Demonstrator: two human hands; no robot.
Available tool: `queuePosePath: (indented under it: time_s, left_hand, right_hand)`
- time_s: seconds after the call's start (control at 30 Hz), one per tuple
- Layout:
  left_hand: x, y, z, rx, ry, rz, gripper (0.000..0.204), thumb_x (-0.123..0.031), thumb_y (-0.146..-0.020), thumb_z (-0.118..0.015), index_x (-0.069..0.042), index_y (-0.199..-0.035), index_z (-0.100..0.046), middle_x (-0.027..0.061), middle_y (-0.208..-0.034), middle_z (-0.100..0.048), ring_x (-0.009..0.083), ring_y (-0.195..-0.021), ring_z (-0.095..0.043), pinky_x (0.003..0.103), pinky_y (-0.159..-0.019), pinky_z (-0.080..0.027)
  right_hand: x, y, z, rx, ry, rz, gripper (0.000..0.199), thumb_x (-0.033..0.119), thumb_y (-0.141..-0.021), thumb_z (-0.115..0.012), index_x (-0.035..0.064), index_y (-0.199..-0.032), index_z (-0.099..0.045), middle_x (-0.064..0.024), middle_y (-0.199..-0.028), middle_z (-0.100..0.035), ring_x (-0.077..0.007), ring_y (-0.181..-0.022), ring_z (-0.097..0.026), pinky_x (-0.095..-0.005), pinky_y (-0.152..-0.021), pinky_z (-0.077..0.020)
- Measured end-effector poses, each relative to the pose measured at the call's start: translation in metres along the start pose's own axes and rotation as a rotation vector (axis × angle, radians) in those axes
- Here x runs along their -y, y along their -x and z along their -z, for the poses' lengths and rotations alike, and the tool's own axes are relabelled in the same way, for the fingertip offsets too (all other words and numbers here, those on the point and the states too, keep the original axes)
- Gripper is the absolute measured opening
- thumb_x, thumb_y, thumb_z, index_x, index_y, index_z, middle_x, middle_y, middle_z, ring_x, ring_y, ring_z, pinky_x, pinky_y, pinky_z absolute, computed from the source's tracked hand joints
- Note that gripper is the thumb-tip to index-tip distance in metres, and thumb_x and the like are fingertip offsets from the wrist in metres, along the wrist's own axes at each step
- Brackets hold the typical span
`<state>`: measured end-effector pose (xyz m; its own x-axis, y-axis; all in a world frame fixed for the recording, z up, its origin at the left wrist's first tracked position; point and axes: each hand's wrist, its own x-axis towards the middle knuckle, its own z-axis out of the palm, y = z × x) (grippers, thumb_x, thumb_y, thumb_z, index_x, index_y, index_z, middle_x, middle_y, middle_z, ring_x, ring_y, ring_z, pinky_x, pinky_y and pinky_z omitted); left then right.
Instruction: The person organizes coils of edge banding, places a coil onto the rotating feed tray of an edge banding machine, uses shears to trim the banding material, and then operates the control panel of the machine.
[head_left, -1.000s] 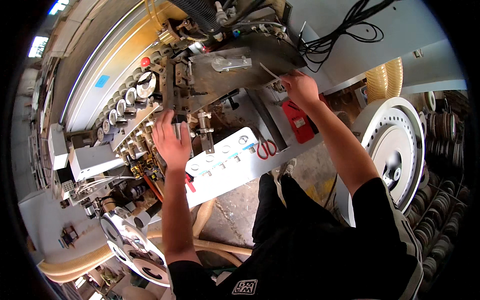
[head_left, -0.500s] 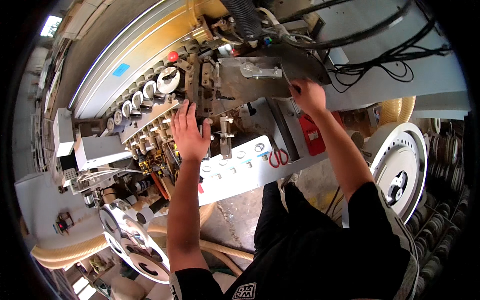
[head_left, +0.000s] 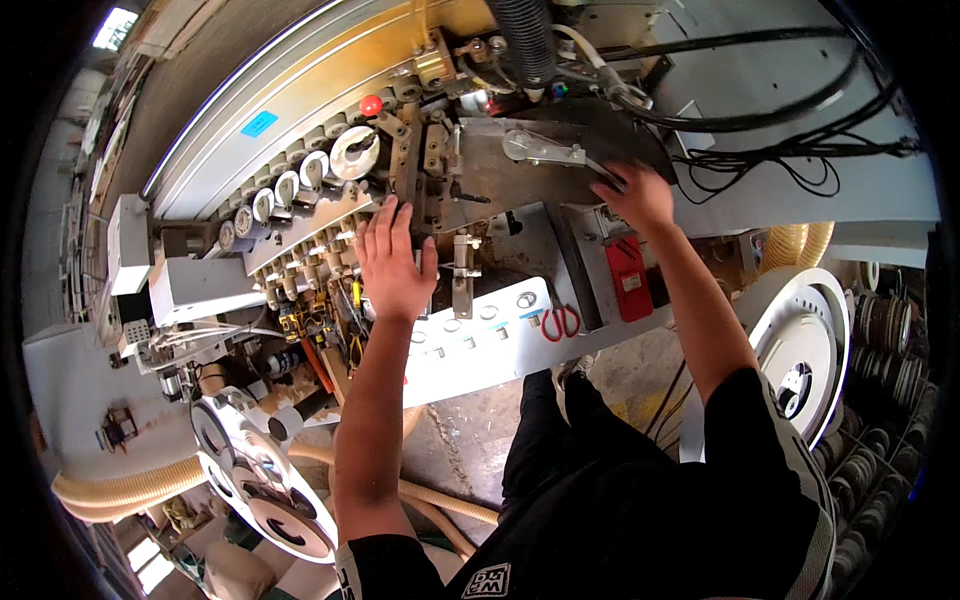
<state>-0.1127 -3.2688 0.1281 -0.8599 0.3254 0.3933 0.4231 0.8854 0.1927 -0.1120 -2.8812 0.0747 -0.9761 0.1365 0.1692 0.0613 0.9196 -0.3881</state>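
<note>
The left hand (head_left: 398, 275) is spread, with palm down, near the upright metal bar (head_left: 404, 160) on the left; whether it touches the bar, I cannot tell. The right hand (head_left: 640, 200) pinches a thin strip (head_left: 602, 171), which is over the right part of the dark plate (head_left: 500, 190). Nearer are red-handled scissors (head_left: 551, 325) and, to their right, a red case (head_left: 628, 284).

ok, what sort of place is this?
Looks like a workshop or factory floor, possibly woodworking: a large machine with a row of rollers, beige ribbed hose that could be dust extraction, and stored coils at the right.
</note>
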Motion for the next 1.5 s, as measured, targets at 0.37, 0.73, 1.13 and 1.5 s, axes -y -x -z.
queuePosePath:
  time_s: [0.37,0.73,1.13,1.5]
  left_hand:
    - [0.002,-0.005,-0.002,-0.020,0.043,-0.019,0.055,-0.023,-0.085,-0.065,-0.009,-0.136,-0.051,0.0093,-0.145,-0.048,0.0314,-0.131,-0.047,0.051,-0.116,-0.028]
    - [0.005,0.000,-0.002,-0.019,0.078,-0.006,0.055,-0.020,-0.085,-0.068,-0.009,-0.136,-0.051,0.0104,-0.145,-0.048,0.0329,-0.131,-0.047,0.052,-0.116,-0.029]
    - [0.012,0.000,0.000,-0.010,0.115,0.020,0.056,-0.022,-0.084,-0.067,-0.010,-0.136,-0.050,0.0095,-0.147,-0.046,0.0309,-0.133,-0.045,0.051,-0.115,-0.030]
    - [0.022,0.006,-0.001,-0.044,0.175,0.040,0.058,-0.023,-0.083,-0.066,-0.008,-0.136,-0.051,0.0119,-0.146,-0.046,0.0311,-0.134,-0.044,0.051,-0.117,-0.028]
  right_hand:
    - [-0.010,-0.056,-0.031,0.110,0.108,0.053,0.030,0.032,-0.089,-0.068,0.0199,-0.116,-0.073,-0.0122,-0.111,-0.069,-0.0341,-0.096,-0.068,-0.0463,-0.080,-0.0559]
    - [-0.010,-0.017,-0.014,0.056,0.015,0.048,0.028,0.030,-0.089,-0.069,0.0211,-0.115,-0.074,-0.0130,-0.107,-0.069,-0.0350,-0.094,-0.067,-0.0444,-0.077,-0.0563]
    - [-0.027,-0.001,0.000,0.120,-0.004,-0.115,0.035,0.037,-0.090,-0.070,0.0128,-0.114,-0.074,-0.0098,-0.108,-0.071,-0.0319,-0.095,-0.069,-0.0429,-0.080,-0.0564]
    - [0.008,-0.038,0.001,0.197,0.065,-0.130,0.039,0.038,-0.089,-0.070,0.0134,-0.120,-0.071,-0.0121,-0.109,-0.073,-0.0295,-0.094,-0.071,-0.0425,-0.080,-0.0560]
